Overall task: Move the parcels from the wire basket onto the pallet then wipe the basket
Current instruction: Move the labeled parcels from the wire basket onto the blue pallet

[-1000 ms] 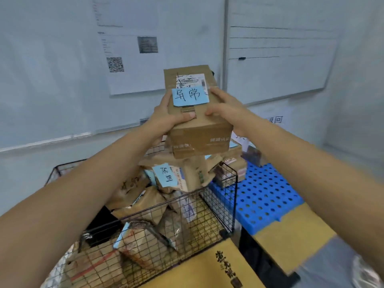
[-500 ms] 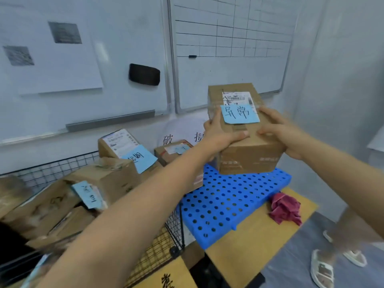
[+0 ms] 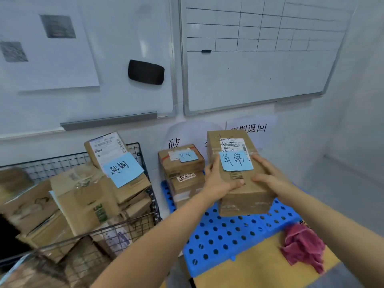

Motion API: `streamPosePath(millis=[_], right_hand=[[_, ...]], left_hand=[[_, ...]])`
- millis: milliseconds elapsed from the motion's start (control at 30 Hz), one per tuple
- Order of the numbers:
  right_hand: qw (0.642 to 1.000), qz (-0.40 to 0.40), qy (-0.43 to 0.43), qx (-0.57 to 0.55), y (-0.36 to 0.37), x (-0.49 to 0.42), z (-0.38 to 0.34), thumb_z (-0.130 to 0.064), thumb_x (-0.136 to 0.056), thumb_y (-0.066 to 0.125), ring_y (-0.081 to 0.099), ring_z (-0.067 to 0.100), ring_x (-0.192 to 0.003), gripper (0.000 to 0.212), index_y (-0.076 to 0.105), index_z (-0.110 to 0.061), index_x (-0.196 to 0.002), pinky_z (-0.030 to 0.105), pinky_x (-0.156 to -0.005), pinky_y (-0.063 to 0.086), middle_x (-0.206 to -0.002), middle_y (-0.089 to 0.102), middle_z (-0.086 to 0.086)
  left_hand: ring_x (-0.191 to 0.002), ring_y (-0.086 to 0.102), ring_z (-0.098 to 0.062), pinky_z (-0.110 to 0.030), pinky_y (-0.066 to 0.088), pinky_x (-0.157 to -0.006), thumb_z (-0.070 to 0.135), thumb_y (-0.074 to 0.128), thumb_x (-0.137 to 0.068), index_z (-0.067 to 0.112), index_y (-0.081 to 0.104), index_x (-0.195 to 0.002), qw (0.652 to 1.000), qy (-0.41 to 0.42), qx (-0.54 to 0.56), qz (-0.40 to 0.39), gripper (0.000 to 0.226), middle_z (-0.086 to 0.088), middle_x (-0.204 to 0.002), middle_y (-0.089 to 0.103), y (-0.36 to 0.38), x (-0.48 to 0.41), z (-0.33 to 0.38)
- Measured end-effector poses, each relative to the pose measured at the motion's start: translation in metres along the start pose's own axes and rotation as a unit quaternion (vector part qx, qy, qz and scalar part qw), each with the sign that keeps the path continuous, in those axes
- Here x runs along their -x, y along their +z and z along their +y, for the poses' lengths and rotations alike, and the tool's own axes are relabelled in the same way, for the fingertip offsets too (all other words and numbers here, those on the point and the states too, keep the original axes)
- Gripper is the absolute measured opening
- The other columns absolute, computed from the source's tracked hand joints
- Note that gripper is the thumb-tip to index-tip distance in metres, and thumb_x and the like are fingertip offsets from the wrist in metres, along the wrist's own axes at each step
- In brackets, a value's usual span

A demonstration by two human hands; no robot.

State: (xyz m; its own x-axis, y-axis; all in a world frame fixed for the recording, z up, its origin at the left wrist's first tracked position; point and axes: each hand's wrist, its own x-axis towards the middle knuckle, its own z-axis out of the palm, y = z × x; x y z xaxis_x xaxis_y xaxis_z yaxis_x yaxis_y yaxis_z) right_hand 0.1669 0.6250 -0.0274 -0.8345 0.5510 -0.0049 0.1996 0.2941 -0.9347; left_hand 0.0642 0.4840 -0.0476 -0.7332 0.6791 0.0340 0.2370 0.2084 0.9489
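Observation:
I hold a brown cardboard parcel [image 3: 241, 183] with a blue sticky note on top, low over the far part of the blue perforated pallet [image 3: 224, 238]. My left hand [image 3: 218, 181] grips its left side and my right hand [image 3: 268, 175] its right side. Whether the parcel's base touches the pallet I cannot tell. A stack of two parcels [image 3: 182, 171] stands on the pallet's far left corner. The black wire basket [image 3: 143, 221] at the left holds several brown parcels, one with a large blue note [image 3: 122, 169].
A crumpled dark-red cloth [image 3: 303, 246] lies on yellow board by the pallet's right front corner. Two whiteboards [image 3: 257, 69] hang on the wall behind, a black eraser [image 3: 146, 72] on the left one. The grey wall closes in at the right.
Both hands carried the parcel from above the basket rightward and down to just over the pallet. The view swung right and tilted down, showing the cloth and more of the pallet.

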Motion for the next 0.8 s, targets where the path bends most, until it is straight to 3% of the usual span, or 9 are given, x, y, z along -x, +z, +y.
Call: streamPosePath(millis=[100,233,533,800], right_hand=[[1.000,-0.010,0.013,0.001,0.001,-0.020,0.010,-0.010,-0.084,0.060,0.046,0.018,-0.115,0.066,0.036,-0.041,-0.136,0.030,-0.086,0.041,-0.144,0.036,-0.002],[1.000,-0.009,0.022,0.006,0.003,-0.041,0.018,-0.011,-0.086,0.058,0.044,0.015,-0.110,0.065,0.033,-0.041,-0.137,0.022,-0.073,0.040,-0.142,0.034,-0.004],[0.998,-0.048,0.024,0.019,-0.001,-0.090,0.042,-0.011,-0.088,0.056,0.046,0.010,-0.101,0.064,0.030,-0.036,-0.141,0.017,-0.067,0.039,-0.141,0.035,-0.003],[0.989,-0.145,0.002,0.027,-0.003,-0.146,0.073,-0.011,-0.086,0.059,0.046,0.020,-0.119,0.068,0.030,-0.039,-0.141,0.032,-0.089,0.045,-0.144,0.033,-0.002]], left_hand=[[-0.137,0.016,-0.021,-0.046,0.019,-0.116,0.033,0.081,-0.067,0.035,0.011,-0.147,1.000,-0.015,-0.004,0.006,0.105,-0.004,-0.145,0.016,0.004,-0.017,-0.011],[-0.137,0.018,-0.021,-0.044,0.021,-0.116,0.031,0.080,-0.068,0.033,0.010,-0.148,1.000,-0.027,-0.009,0.000,0.106,-0.003,-0.145,0.015,0.007,-0.042,-0.022],[-0.135,0.023,-0.020,-0.041,0.024,-0.115,0.029,0.078,-0.071,0.037,0.013,-0.145,0.999,-0.044,-0.006,0.019,0.099,-0.002,-0.144,0.016,0.017,-0.078,-0.035],[-0.141,0.015,-0.023,-0.044,0.019,-0.116,0.031,0.078,-0.073,0.036,0.006,-0.147,0.991,-0.102,0.001,0.092,0.104,-0.002,-0.151,0.005,0.036,-0.095,-0.052]])
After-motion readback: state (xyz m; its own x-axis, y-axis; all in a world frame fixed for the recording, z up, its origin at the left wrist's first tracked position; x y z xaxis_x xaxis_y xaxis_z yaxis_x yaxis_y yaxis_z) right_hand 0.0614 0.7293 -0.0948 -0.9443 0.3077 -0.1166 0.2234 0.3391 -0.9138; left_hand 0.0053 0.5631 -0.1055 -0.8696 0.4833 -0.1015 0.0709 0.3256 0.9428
